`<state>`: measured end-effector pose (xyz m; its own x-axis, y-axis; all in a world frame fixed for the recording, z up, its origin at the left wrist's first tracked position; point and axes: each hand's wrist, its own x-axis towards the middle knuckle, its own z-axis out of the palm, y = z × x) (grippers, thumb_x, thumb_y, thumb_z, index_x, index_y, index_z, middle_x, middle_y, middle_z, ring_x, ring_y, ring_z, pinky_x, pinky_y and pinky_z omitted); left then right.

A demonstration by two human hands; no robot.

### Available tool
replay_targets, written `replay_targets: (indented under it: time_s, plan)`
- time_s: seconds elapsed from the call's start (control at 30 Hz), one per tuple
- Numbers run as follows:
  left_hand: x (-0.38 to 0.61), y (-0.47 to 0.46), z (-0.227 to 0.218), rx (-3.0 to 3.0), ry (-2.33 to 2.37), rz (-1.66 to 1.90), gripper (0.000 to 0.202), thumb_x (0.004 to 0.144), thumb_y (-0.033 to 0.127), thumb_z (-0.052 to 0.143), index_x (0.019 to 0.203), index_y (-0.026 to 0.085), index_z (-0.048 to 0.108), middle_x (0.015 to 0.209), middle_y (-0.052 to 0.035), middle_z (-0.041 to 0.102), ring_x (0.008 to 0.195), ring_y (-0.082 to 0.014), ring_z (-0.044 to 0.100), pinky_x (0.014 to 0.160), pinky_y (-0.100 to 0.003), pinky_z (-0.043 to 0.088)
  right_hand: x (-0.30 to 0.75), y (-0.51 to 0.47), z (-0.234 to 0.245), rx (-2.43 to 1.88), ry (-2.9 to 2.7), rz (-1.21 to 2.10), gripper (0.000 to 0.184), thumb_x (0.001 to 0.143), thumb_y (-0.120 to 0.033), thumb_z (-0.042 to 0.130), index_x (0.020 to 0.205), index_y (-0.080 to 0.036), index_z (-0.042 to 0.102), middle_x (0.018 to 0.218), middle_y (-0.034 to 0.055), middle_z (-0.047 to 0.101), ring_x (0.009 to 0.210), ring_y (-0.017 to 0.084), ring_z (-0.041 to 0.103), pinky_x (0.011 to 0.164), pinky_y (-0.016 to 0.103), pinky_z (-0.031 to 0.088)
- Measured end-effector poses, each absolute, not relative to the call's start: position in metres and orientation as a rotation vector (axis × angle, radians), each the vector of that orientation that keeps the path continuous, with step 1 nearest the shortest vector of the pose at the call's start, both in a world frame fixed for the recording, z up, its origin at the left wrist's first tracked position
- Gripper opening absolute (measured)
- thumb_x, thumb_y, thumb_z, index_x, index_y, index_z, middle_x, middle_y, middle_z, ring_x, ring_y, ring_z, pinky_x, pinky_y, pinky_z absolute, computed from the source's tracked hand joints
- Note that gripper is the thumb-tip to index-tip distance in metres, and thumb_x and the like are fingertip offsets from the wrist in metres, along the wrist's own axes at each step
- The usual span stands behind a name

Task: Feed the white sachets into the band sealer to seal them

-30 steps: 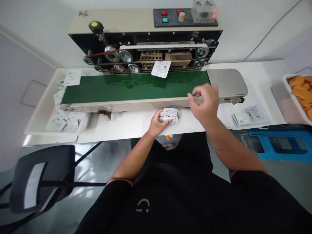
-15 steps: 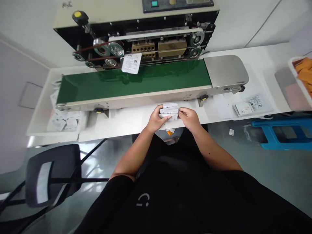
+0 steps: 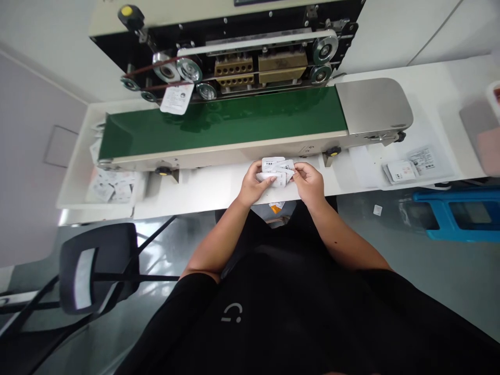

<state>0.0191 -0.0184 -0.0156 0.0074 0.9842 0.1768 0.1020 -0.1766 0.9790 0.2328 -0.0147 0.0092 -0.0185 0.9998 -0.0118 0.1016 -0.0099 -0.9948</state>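
Observation:
Several small white printed sachets (image 3: 273,165) are fanned between my two hands, just above the front edge of the white table. My left hand (image 3: 252,185) grips the bunch from the left, its thumb lying across the nearest sachet. From the right, my right hand (image 3: 310,182) pinches one tilted sachet (image 3: 287,165) with thumb and fingers. Beyond my hands stands a band sealing machine with a green conveyor belt (image 3: 242,123). Another white sachet (image 3: 177,99) is caught by its top edge in the machine's rollers and hangs over the belt.
At left, a white bin (image 3: 62,196) holds loose sachets. At right, a shallow tray (image 3: 449,174) carries a stack of sachets. A black chair (image 3: 117,255) stands at lower left, a blue stool (image 3: 441,213) at right. One sachet (image 3: 377,210) lies on the floor.
The sachet in the rollers has travelled left along the belt. My right hand has tilted one sachet out of the bunch. The whole view has shifted slightly.

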Motion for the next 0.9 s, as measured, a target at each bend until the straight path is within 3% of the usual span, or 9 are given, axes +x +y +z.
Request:
replay_targets:
  time_s: [0.2, 0.37, 0.53, 0.77, 0.9]
  plan:
    - [0.018, -0.016, -0.014, 1.449, 1.146, 1.24, 0.07, 0.081, 0.058, 0.09, 0.134, 0.022, 0.061, 0.133, -0.0119, 0.073, 0.125, -0.0283, 0.069, 0.11, -0.042, 0.055, 0.224, -0.009, 0.008, -1.207, -1.151, 1.216, 0.03, 0.088, -0.047, 0.077, 0.101, -0.021, 0.068, 0.098, 0.0052, 0.071, 0.084, 0.017, 0.069, 0.078, 0.032, 0.061]
    - [0.017, -0.015, -0.017, 1.478, 1.171, 1.257, 0.066, 0.08, 0.055, 0.091, 0.13, 0.021, 0.063, 0.129, -0.0107, 0.074, 0.123, -0.0275, 0.07, 0.108, -0.04, 0.054, 0.219, 0.0, 0.009, -1.221, -1.175, 1.317, 0.033, 0.082, -0.043, 0.083, 0.101, -0.019, 0.071, 0.101, 0.0059, 0.073, 0.09, 0.017, 0.07, 0.083, 0.03, 0.06]
    - [0.018, -0.014, -0.019, 1.489, 1.194, 1.305, 0.069, 0.08, 0.056, 0.091, 0.132, 0.021, 0.062, 0.132, -0.0117, 0.073, 0.122, -0.0272, 0.07, 0.107, -0.04, 0.055, 0.215, 0.002, 0.01, -1.234, -1.19, 1.337, 0.033, 0.085, -0.047, 0.081, 0.096, -0.018, 0.069, 0.097, 0.0047, 0.071, 0.088, 0.016, 0.067, 0.08, 0.028, 0.057]
    - [0.018, -0.015, -0.016, 1.483, 1.267, 1.305, 0.066, 0.081, 0.056, 0.09, 0.131, 0.021, 0.064, 0.128, -0.0114, 0.074, 0.114, -0.0244, 0.071, 0.104, -0.039, 0.057, 0.194, -0.005, 0.009, -1.071, -0.937, 1.158, 0.045, 0.099, -0.064, 0.066, 0.112, -0.023, 0.053, 0.104, 0.0037, 0.067, 0.092, 0.014, 0.068, 0.079, 0.025, 0.058]
    - [0.018, -0.015, -0.014, 1.481, 1.293, 1.322, 0.065, 0.082, 0.057, 0.089, 0.13, 0.021, 0.065, 0.126, -0.0107, 0.075, 0.112, -0.0241, 0.071, 0.103, -0.039, 0.057, 0.191, -0.002, 0.008, -1.02, -0.9, 1.234, 0.055, 0.091, -0.063, 0.078, 0.118, -0.024, 0.051, 0.114, 0.0051, 0.069, 0.103, 0.016, 0.072, 0.087, 0.026, 0.062]
